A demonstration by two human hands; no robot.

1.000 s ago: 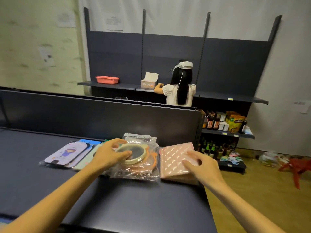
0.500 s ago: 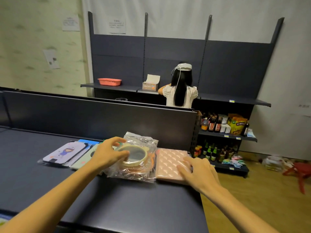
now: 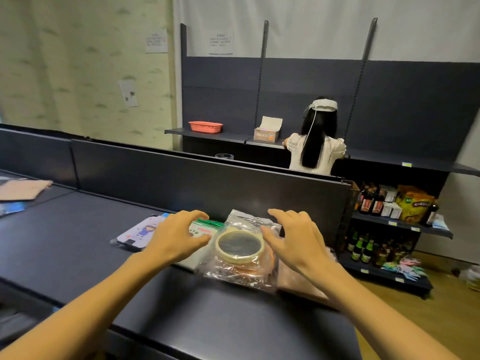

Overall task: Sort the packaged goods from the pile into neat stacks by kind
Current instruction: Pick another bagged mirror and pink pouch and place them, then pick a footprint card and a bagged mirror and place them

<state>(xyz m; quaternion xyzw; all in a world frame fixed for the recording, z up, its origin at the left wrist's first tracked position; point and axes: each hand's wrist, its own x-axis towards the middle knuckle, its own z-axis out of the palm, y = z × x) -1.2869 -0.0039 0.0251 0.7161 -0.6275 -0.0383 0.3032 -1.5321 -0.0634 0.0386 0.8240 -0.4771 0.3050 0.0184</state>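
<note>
Clear crinkled plastic packet (image 3: 241, 252) with a cream ring is flanked by left hand (image 3: 176, 236) and right hand (image 3: 296, 241), fingers spread, nothing gripped.

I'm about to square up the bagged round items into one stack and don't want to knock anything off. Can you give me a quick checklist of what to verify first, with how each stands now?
1. Both hands free: ok. Left hand and right hand hang open on either side of the clear bag, holding nothing.
2. Grip on the bag: not ok, neither hand has closed on it.
3. Bag fully on the shelf top: ok, though it lies close to the right end.
4. Neighbours apart: not ok. The bag overlaps the green-topped packet and the pink pack.
5. Phone case packs tidy: cannot tell, the left hand covers part.
6. Number of items in the bag: cannot tell.
</note>
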